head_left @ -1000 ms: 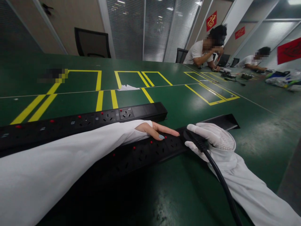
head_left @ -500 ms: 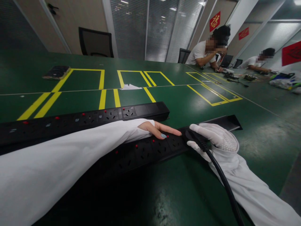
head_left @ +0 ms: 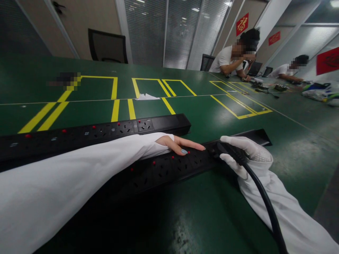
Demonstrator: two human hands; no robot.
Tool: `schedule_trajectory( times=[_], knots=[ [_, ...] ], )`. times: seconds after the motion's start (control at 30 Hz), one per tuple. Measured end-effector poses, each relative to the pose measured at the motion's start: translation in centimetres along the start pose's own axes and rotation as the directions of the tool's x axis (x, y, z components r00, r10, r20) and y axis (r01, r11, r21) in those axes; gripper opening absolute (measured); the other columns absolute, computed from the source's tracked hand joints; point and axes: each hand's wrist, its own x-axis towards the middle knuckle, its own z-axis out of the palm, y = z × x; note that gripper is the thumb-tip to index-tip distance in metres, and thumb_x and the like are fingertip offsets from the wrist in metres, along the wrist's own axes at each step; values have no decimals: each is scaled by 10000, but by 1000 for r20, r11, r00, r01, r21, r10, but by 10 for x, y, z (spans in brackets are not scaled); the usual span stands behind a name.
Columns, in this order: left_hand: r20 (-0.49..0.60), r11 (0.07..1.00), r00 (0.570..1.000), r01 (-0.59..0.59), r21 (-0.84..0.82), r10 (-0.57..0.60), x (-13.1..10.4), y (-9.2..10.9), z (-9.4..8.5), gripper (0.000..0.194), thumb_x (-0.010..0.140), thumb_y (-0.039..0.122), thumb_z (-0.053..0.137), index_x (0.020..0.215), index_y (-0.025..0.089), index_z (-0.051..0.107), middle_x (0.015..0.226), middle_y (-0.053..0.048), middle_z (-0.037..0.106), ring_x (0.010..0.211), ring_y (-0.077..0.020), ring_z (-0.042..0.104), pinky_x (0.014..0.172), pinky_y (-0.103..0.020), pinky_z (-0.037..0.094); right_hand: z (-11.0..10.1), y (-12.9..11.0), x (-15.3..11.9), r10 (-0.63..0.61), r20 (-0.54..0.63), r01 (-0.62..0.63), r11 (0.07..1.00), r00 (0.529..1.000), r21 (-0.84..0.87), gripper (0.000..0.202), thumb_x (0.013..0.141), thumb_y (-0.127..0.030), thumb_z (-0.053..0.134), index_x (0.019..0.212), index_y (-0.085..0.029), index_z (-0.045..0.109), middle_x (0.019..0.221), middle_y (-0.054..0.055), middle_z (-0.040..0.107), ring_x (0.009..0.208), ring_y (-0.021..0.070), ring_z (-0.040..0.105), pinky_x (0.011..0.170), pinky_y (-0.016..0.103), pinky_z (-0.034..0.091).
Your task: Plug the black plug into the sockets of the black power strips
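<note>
Black plastic power strip (head_left: 169,165), long and rigid, lying flat near the front edge of a green bench (head_left: 212,116), with a second strip (head_left: 100,132) of the same kind parallel just behind it. Left hand (head_left: 180,144), bare below a white sleeve, laid flat with fingers extended on the near strip's top face, pinning it down rather than gripping. Right hand (head_left: 243,155), in a white glove, closed around a black plug (head_left: 225,150) at the strip's far end, thick black cable (head_left: 265,204) trailing back over the wrist. Probably light for its length and stiff enough to lift as one piece, though smooth casing likely to slide on the polished bench; best held across the body between sockets, clear of the red switches, and the plug by its housing, not by the cable. Bench top glossy, marked with yellow tape rectangles (head_left: 150,88), a scrap of white paper (head_left: 145,96) beyond. Two other people seated at the far right end, window blinds and red wall signs behind.
</note>
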Motion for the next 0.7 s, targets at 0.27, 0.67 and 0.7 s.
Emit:
schedule_trajectory(
  times=[0.27,0.67,0.7],
  knots=[
    [-12,999,1000,3,37,-3,0,3,2,569,748,71,543,1292,208,447,1246,9,552,1200,-184,461,996,-264,323,-17,8,11,367,116,-385,866,923,321,256,707,-289,690,960,-255,678,809,22,694,717,181,655,672,296,524],
    [-37,995,996,-81,64,84,6,-2,-1,573,690,81,603,1238,221,506,1283,-9,520,1280,-225,349,1040,-330,238,-36,21,19,369,357,-462,859,858,221,338,719,-334,686,1041,-235,662,935,30,697,826,184,664,721,252,544],
    [-38,994,995,-88,66,91,6,-2,-2,572,688,82,607,1234,222,509,1290,-10,514,1289,-224,333,1048,-333,221,-35,24,19,352,365,-450,863,862,231,341,716,-331,688,1041,-230,660,948,35,694,831,190,664,726,262,548]
  ],
)
